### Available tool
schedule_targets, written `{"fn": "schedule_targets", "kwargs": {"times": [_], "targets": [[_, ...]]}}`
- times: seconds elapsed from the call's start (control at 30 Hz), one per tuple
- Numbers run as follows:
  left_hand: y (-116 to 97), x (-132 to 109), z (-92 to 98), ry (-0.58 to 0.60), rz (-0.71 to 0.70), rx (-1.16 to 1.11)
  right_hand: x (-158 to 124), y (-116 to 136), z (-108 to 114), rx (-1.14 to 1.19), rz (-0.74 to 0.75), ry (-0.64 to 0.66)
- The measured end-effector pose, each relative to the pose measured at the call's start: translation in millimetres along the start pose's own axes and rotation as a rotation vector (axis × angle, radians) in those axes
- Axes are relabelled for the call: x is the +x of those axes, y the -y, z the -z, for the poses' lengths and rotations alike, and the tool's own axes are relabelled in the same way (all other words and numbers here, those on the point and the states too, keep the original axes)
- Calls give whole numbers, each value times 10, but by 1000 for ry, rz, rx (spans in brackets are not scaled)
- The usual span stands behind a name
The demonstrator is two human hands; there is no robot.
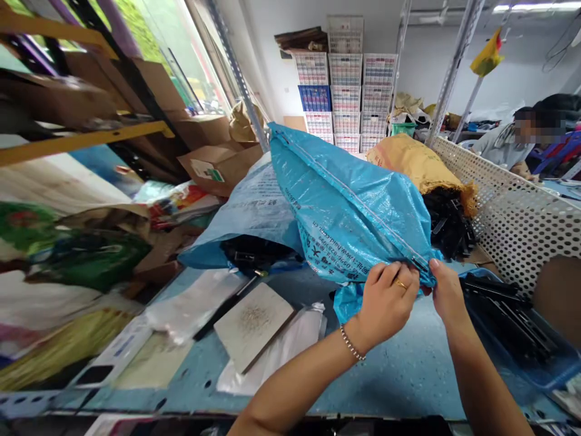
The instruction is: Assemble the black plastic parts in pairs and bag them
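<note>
A full blue woven sack with black print and a pale seam lies slanting across the workbench. At its near right corner, both hands grip the gathered blue material. My left hand, with a ring and a beaded bracelet, is closed on the sack's edge. Close beside it, my right hand pinches the corner of the same sack, thumb on top. What lies inside the sack is hidden. Behind and left rests a paler blue sack, its mouth showing black parts.
A square board and clear plastic bags lie on the blue bench. At right stand a blue basket of black parts and a yellow sack. A perforated panel borders the bench; another person sits beyond.
</note>
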State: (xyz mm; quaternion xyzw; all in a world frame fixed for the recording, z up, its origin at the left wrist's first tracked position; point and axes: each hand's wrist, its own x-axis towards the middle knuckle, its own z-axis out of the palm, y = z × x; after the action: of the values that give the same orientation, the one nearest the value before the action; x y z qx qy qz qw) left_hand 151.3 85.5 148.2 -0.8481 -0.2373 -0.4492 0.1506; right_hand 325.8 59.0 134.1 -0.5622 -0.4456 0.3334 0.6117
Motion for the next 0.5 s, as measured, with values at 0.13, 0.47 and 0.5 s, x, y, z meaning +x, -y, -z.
{"fn": "schedule_targets", "kwargs": {"times": [0.13, 0.47, 0.5], "targets": [[-97, -75, 2, 144, -15, 49, -72, 100, 86, -93, -50, 164], [817, 251, 561, -67, 78, -220, -249, -75, 72, -29, -65, 86], [1216, 405, 665, -193, 218, -203, -269, -98, 103, -44, -63, 85]]}}
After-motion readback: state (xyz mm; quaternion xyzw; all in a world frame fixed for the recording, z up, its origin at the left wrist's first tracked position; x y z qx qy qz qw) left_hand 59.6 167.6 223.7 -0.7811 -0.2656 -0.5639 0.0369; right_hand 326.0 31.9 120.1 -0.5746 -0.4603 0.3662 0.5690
